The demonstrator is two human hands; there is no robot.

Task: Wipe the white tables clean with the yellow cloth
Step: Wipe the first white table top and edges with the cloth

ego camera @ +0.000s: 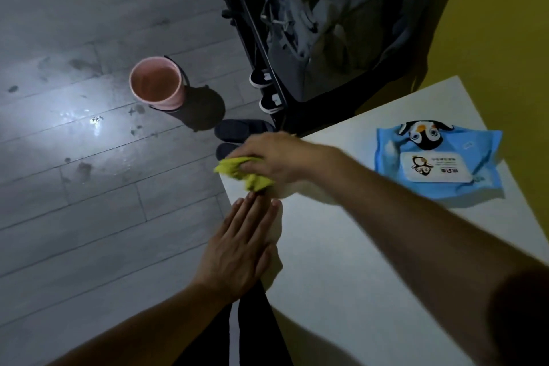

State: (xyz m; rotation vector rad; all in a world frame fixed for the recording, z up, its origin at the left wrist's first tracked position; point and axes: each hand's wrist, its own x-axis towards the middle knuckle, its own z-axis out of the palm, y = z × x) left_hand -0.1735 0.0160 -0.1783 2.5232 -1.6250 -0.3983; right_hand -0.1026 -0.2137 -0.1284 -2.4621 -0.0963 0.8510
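A white table (371, 246) fills the lower right of the head view. My right hand (276, 157) grips a crumpled yellow cloth (243, 172) at the table's far left corner, with part of the cloth hanging past the edge. My left hand (240, 246) lies flat with straight fingers along the table's left edge, just below the cloth. Its fingertips almost reach the cloth.
A blue pack of wet wipes (436, 157) with a penguin picture lies on the table's far right. On the grey wooden floor stand a pink bucket (157, 83), dark slippers (240, 131) and shoes (264, 89). A black rack with clothes (326, 24) stands behind the table.
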